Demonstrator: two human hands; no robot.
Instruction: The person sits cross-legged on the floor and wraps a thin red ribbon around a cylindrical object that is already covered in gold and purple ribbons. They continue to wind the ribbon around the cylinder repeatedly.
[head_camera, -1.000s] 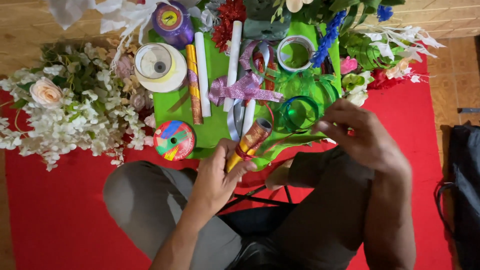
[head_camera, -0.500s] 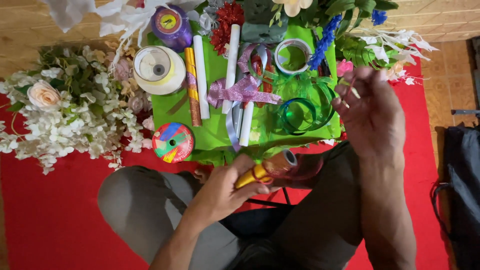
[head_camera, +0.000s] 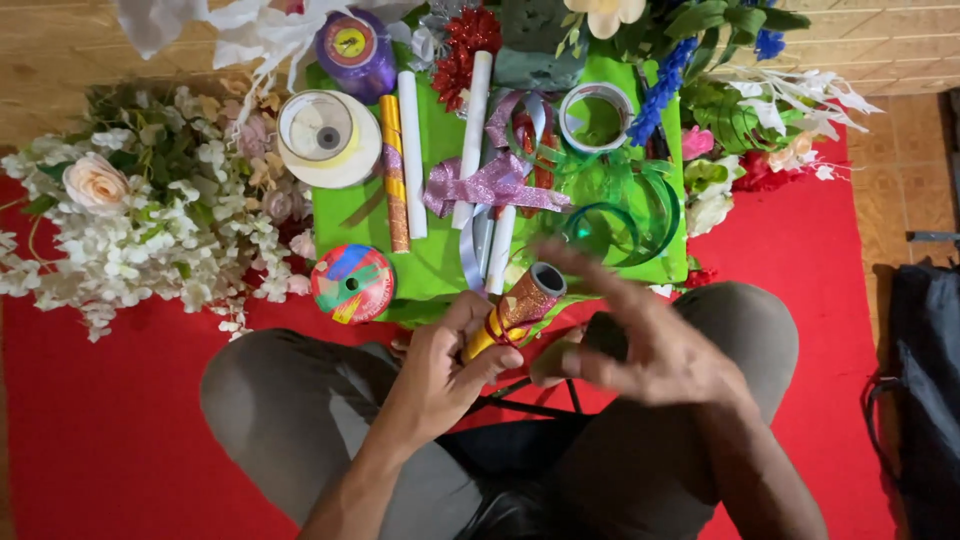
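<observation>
The left hand (head_camera: 450, 365) is closed around the lower, yellow-gold end of a glittery copper ribbon roll (head_camera: 520, 305). The roll's long axis slants up and away from that hand, toward the right, and its hollow cardboard core faces outward at the far end. The right hand (head_camera: 650, 345) is open and holds nothing; its fingers (head_camera: 585, 262) are spread and blurred, just beside the roll's open end, on the side away from the left hand. Beyond both hands lies a bright green sheet (head_camera: 440, 215) strewn with smooth white tubes, a gold tube, a glittery pink bow (head_camera: 490, 185) and glossy green ribbon coils (head_camera: 620, 205). A rainbow-coloured ribbon spool (head_camera: 352, 283) sits beyond the left hand, towards its outer side.
</observation>
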